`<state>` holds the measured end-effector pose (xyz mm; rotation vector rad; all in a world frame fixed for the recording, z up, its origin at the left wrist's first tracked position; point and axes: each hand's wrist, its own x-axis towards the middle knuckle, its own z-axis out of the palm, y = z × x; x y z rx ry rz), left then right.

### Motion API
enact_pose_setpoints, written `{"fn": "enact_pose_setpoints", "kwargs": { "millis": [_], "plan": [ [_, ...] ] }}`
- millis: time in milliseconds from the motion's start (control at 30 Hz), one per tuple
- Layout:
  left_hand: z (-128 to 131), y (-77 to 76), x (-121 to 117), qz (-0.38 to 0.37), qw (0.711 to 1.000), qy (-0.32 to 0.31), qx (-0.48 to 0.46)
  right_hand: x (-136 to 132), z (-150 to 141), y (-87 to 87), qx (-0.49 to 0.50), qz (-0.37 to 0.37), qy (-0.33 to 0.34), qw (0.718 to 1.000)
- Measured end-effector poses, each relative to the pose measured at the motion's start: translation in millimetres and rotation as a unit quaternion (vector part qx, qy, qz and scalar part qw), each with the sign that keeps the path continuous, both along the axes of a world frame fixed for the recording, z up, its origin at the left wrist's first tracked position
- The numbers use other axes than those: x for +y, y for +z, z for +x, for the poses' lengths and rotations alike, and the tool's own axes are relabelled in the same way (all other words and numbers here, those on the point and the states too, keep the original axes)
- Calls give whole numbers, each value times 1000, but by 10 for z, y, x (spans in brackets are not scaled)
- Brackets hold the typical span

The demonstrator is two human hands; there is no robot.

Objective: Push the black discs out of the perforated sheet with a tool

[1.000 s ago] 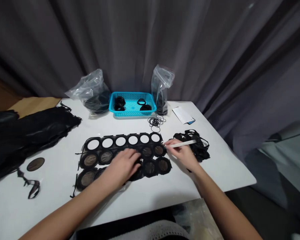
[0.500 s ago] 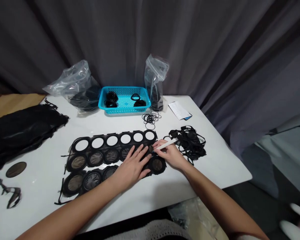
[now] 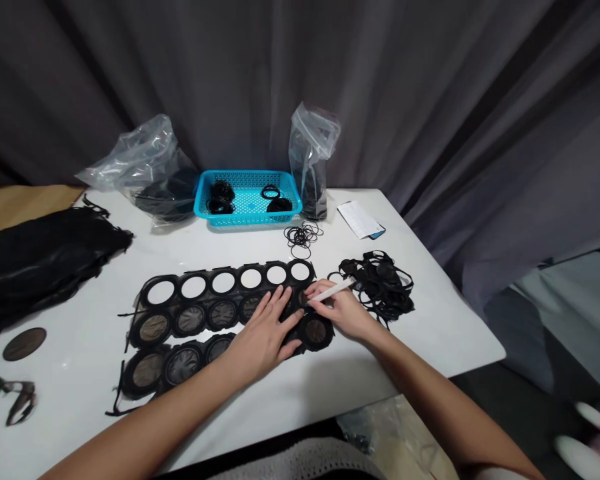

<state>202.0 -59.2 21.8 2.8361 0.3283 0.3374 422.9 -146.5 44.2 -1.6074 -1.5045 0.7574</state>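
My left hand (image 3: 265,330) lies flat with fingers spread, pressing on a black sheet of joined rings (image 3: 189,319) on the table. In my right hand (image 3: 337,308) is a slim white stick-like tool (image 3: 337,289), pinched between thumb and fingers. Its lower end meets the sheet just right of my left fingertips; the tip itself is hard to make out. Along the sheet's back row the round openings show white table, while the rows nearer me hold dark, creased discs (image 3: 154,327). Below my right fingers sits one dark disc (image 3: 315,331) in its ring. My left hand and forearm hide part of the sheet.
A tangled heap of black scraps (image 3: 380,283) lies right of my right hand. Behind are loose thin black rings (image 3: 304,235), a blue basket (image 3: 249,219), clear bags (image 3: 314,143) and a paper (image 3: 357,219). Black material (image 3: 45,260) and a loose disc (image 3: 25,344) lie left.
My left fingertips have drawn back slightly from the right hand. The white tool and right hand stay in almost the same spot. The view has shifted a little.
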Motion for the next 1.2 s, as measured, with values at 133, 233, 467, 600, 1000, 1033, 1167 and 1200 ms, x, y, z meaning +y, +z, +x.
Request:
{"fn": "enact_pose_setpoints", "kwargs": {
  "millis": [133, 233, 467, 600, 1000, 1033, 1167, 1200],
  "plan": [
    [0, 5, -1, -5, 1000, -5, -7, -15, -75, 31, -45, 4, 10, 999],
    [1, -8, -2, -8, 1000, -10, -9, -50, -177, 31, -137, 25, 52, 989],
    [31, -3, -11, -11, 1000, 0, 0, 39, 277, 128, -280, 45, -183, 941],
    [-91, 37, 8, 2, 1000, -10, 5, 152, 271, 252, -179, 31, -178, 967],
    [-511, -1, -37, 20, 1000, 24, -5, 238, -439, 11, -22, 3, 78, 997],
    [-507, -3, -40, 20, 999, 26, -3, 239, -436, 10, -21, 4, 79, 997],
    [-501, -5, -41, 23, 999, 30, 1, 246, -437, 19, -27, 10, 84, 996],
    [-502, -5, -40, 21, 999, 30, 0, 249, -436, 24, -31, 11, 84, 996]
  ]
}}
